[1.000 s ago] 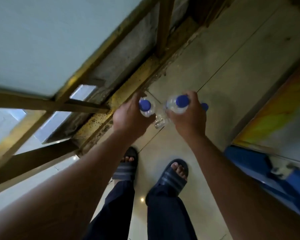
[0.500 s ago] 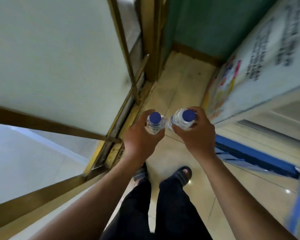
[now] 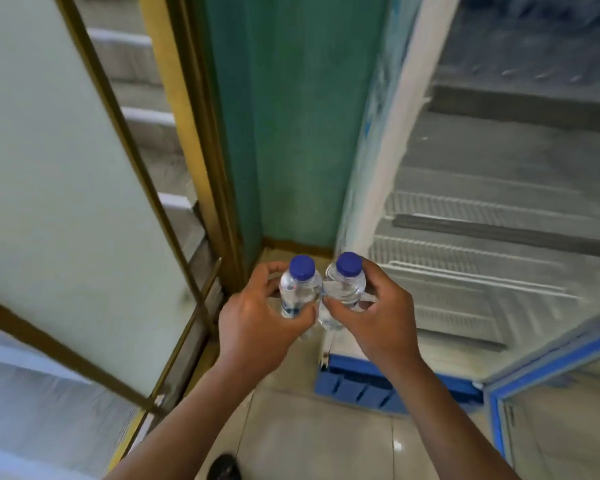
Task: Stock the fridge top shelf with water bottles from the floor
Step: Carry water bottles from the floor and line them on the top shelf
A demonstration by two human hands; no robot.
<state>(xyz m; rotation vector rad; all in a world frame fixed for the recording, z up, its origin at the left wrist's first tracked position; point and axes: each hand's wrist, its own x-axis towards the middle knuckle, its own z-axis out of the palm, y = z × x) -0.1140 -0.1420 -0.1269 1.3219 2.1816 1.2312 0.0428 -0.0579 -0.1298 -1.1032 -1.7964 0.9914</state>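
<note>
At far left stands one pale glass panel (image 3: 49,174) in a brass-coloured frame, with grey steps showing past its edge. Beside it, one teal wall (image 3: 291,116) runs down to the tiled floor (image 3: 309,441).

Centre frame, two bare forearms reach forward. Two clear water bottles are clearly held upright, each with one blue cap, so two caps in all. The left hand (image 3: 257,327) is curled closed around the left bottle (image 3: 297,292), fingers wrapped over its far side and thumb across the front. The right hand (image 3: 378,320) is likewise closed around the right bottle (image 3: 347,285). The two bottles touch side by side. Below and between them a further patch of clear plastic shows; whether it is a third bottle I cannot tell.

One dark shoe tip (image 3: 224,467) peeks in at the bottom edge.

To the right, one fridge (image 3: 388,168) stands open, with a white edge and a blue base. Several white wire shelves (image 3: 482,216) are visible inside, blurred. The held bottles hover in front of the fridge's left edge, low down, outside the shelves.
</note>
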